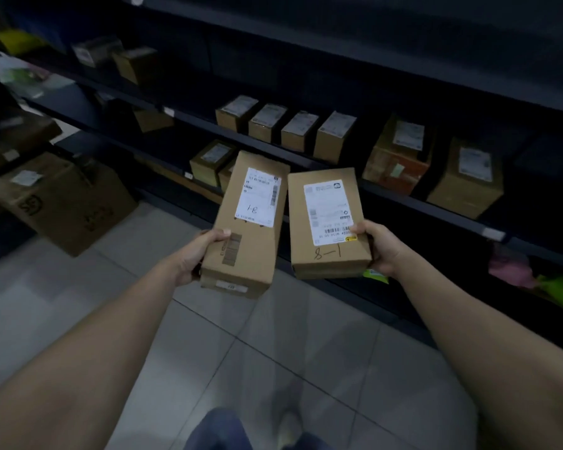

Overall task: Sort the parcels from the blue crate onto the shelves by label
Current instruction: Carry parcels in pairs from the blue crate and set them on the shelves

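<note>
I hold two brown cardboard parcels side by side in front of the dark shelves [403, 199]. My left hand [199, 254] grips the near end of the longer left parcel [241, 254], whose white label carries a handwritten mark. My right hand [381, 246] grips the right edge of the flatter right parcel [325, 254], with the thumb on its label; "8-1" is written on the cardboard below that label. The two parcels almost touch at their far corners. No blue crate shows in this view.
A row of small labelled boxes [286, 128] stands on the middle shelf, with larger boxes [465, 180] to the right. A big carton [62, 203] sits on the tiled floor [273, 352] at left. Pink and green soft packets [550, 280] lie on the low shelf at right.
</note>
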`<state>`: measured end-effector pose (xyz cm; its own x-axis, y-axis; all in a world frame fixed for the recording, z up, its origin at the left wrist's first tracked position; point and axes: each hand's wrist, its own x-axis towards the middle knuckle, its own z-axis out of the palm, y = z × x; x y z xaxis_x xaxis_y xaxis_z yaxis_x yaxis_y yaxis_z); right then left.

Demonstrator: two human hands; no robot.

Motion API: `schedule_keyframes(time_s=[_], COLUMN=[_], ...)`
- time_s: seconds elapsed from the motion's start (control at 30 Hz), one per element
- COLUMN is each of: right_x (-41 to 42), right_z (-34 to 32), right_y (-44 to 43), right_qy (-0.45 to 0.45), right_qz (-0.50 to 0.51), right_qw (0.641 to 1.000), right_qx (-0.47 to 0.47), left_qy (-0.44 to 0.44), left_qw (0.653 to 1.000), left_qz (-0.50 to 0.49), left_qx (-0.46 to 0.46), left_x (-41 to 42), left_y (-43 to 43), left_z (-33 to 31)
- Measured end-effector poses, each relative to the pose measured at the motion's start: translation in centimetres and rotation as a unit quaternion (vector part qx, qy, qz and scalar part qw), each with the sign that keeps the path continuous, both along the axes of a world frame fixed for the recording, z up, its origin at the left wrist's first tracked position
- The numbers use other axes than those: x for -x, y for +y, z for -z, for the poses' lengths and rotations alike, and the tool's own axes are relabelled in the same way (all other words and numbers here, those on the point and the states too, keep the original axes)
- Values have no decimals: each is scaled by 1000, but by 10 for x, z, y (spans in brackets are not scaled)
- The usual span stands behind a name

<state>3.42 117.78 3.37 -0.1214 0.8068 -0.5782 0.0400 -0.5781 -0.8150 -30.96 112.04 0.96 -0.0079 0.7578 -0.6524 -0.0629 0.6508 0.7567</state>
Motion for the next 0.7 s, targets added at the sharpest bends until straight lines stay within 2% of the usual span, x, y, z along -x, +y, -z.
schedule_keyframes(time_s=[0.17,0.33,0.6,0.7], right_x=[29,63,101,103], right_z=[22,47,105,128], right_y=[39,75,115,131], right_qy=[-47,-59,7,5], right_qz=[-29,10,111,135], right_qw=[998,996,987,983], right_qx=[35,71,113,123], left_qy=[38,44,50,19], left_qw=[998,993,973,972], left_qz=[25,69,174,188], left_qx=[53,87,140,137], left_x=[47,79,108,110], left_y=[42,101,211,248], left_z=[27,49,87,103])
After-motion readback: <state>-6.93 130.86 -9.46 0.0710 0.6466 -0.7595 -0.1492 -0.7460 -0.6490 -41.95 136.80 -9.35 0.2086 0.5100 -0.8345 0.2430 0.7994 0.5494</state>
